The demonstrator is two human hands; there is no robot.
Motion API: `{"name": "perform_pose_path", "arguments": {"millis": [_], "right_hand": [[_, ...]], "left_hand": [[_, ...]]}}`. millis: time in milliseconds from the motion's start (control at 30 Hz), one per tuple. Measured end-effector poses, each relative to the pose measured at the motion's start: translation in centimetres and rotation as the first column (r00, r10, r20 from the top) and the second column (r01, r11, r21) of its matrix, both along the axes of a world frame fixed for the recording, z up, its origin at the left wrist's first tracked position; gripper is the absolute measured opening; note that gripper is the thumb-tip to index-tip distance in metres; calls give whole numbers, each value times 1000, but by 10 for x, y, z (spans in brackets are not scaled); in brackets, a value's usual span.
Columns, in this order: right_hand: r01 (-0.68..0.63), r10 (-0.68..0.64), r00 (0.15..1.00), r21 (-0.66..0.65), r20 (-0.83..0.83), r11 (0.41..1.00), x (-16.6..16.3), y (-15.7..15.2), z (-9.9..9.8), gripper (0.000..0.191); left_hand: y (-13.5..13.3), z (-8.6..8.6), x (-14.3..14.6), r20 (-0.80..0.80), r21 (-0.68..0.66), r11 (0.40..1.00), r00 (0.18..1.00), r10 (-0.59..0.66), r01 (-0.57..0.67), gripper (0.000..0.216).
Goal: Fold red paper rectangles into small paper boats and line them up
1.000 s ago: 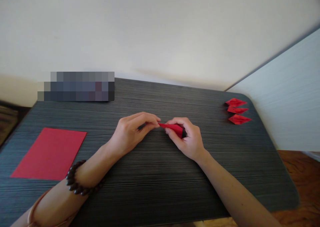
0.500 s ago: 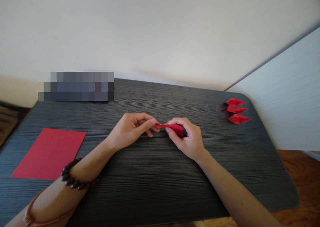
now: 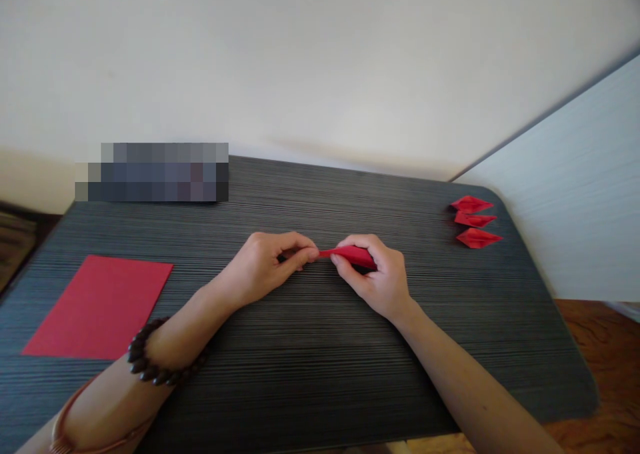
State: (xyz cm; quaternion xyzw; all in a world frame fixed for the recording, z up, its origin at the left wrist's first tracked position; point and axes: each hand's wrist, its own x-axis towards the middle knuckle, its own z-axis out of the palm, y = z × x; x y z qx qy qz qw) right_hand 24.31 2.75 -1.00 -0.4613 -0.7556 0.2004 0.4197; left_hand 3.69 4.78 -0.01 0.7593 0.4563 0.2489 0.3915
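Note:
Between my two hands is a piece of folded red paper (image 3: 358, 256), narrow at its left end and wider to the right. My left hand (image 3: 273, 265) pinches the thin left tip between thumb and fingers. Around the wider part, my right hand (image 3: 377, 271) is closed, thumb below and fingers along the top. The paper's far right end is partly hidden by that hand. Both hands are over the middle of the dark table (image 3: 300, 374).
A flat stack or sheet of red square paper (image 3: 103, 307) lies at the left. Three folded red paper shapes (image 3: 479, 238) with pointed ends sit in a column at the right. A blurred-out object (image 3: 160, 174) stands at the back left, near the wall (image 3: 320, 61).
My left hand has shifted slightly right and down, its fingers closing more tightly on the paper's tip. My right hand keeps nearly the same place; the paper has turned a little.

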Motion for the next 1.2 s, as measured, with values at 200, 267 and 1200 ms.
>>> {"name": "perform_pose_path", "arguments": {"millis": [200, 267, 1200], "right_hand": [[-6, 6, 1000, -25, 8, 1000, -1, 1, 0, 13], [1, -1, 1000, -31, 3, 1000, -1, 1, 0, 12], [50, -64, 996, -207, -61, 977, 2, 4, 0, 18]], "left_hand": [[-2, -5, -2, -140, 286, 954, 989, -48, 87, 18], [-2, -4, -1, -139, 290, 954, 990, -35, 74, 18], [0, 2, 3, -24, 43, 992, 992, 120, -119, 24]]}}
